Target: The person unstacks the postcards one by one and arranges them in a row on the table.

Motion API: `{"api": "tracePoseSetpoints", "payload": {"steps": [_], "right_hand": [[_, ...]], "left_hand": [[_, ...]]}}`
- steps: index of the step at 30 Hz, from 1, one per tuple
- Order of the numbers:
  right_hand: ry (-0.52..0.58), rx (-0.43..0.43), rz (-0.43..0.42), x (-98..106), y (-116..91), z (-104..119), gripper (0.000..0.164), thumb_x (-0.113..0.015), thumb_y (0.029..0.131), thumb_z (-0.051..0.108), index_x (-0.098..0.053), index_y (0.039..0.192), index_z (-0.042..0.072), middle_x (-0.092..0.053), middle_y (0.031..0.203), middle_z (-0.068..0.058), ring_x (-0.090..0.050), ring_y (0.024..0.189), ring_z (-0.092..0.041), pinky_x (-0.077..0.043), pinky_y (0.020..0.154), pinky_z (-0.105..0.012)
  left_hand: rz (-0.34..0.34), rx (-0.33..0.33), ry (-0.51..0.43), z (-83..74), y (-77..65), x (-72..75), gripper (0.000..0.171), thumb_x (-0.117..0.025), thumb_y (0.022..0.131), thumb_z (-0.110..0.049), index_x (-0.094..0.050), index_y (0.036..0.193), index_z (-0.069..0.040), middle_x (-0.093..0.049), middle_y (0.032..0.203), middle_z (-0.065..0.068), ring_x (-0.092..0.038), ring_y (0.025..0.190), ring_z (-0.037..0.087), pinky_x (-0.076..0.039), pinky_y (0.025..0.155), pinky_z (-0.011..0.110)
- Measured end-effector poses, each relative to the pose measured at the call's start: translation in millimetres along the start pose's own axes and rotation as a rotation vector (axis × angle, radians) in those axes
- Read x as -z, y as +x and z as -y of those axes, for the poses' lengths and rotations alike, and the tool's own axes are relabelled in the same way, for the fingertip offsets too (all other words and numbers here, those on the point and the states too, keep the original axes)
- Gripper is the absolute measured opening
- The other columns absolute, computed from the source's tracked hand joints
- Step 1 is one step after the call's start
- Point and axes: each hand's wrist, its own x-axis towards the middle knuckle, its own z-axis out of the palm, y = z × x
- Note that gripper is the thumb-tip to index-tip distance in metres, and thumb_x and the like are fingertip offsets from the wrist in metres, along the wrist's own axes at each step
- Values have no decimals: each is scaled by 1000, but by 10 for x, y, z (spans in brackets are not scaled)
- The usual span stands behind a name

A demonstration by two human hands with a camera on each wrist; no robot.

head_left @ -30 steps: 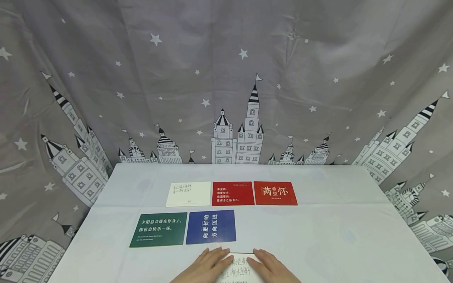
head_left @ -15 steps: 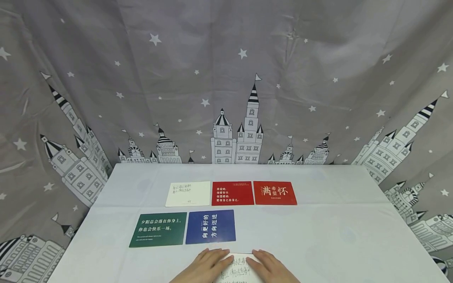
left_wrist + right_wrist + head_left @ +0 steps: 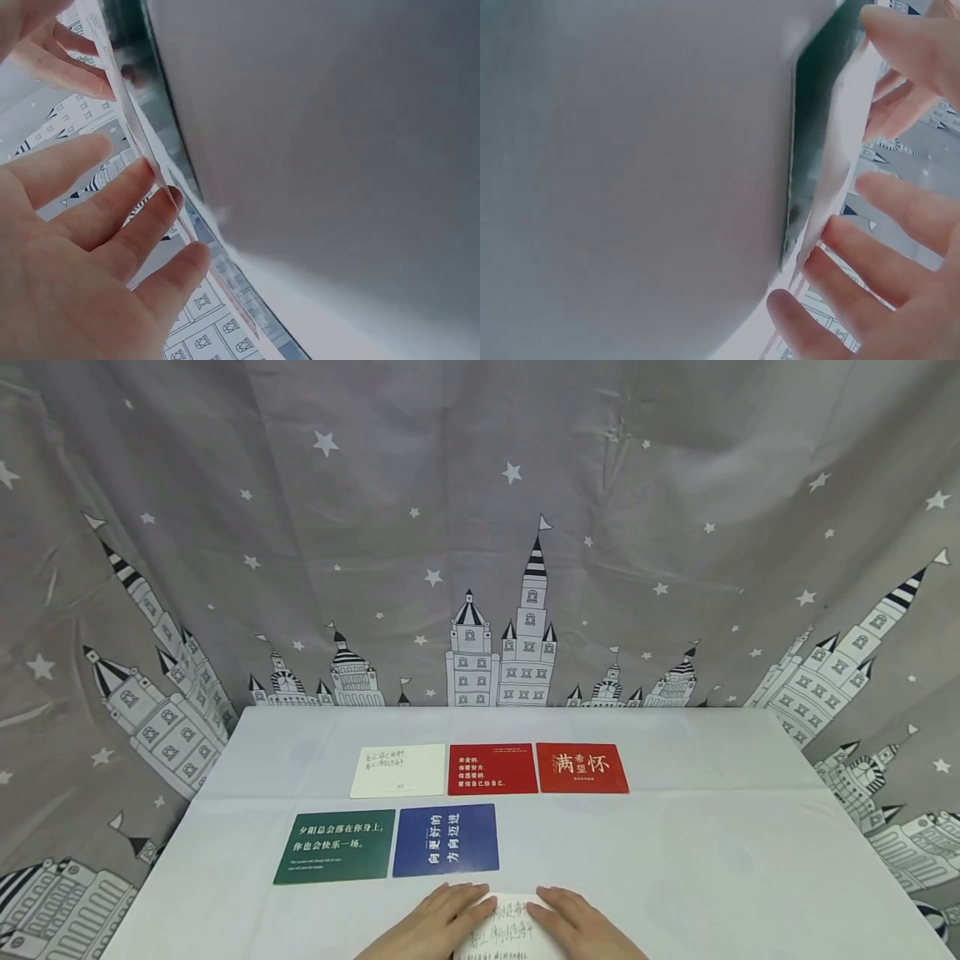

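Note:
In the head view, a white card with handwriting (image 3: 501,935) is at the table's front edge, between both hands. My left hand (image 3: 435,922) holds its left side, thumb over the written face; my right hand (image 3: 588,927) holds the right side likewise. In the left wrist view, fingertips meet the thin edge of the white card (image 3: 135,124), close beside a glossy dark green card (image 3: 150,75). The right wrist view shows the white card (image 3: 846,120) angled apart from the green card (image 3: 814,112), fingertips at its edge.
On the white table (image 3: 712,860) lie a cream card (image 3: 397,777), a red card (image 3: 517,768) and another red card (image 3: 592,781) in the back row. A green card (image 3: 337,864) and a blue card (image 3: 480,843) lie nearer. A grey castle-print curtain (image 3: 375,552) hangs behind.
The handwritten card's far edge has risen slightly in the head view, and the dark line along it no longer shows. Both hands have shifted a little with it. The laid-out cards stay put.

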Motion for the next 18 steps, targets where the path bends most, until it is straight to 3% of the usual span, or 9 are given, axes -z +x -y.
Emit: {"api": "tracePoseSetpoints", "payload": {"steps": [11,14,18], "right_hand": [[38,-28,3,122,-4,-83,86,-52,76,75,-48,141,17,-45,140,-4,-48,120,-24,-53,84,-40],[34,-16,-12,147,2,-114,89,-54,75,75,-47,141,16,-45,140,-6,-49,120,-24,-53,83,-40],[52,-58,30,203,17,-145,92,-57,72,76,-46,143,17,-42,143,-6,-47,122,-25,-53,84,-41]], "left_hand": [[47,42,-90,-25,93,109,90,-51,79,-71,-34,149,-18,-34,150,1,-37,133,24,-41,99,48],[58,66,-107,-26,130,118,92,-52,77,-73,-33,150,-20,-34,151,0,-37,133,24,-41,99,50],[77,120,-157,-26,201,133,92,-55,75,-74,-34,150,-25,-33,151,-3,-36,134,27,-39,98,56]]}}
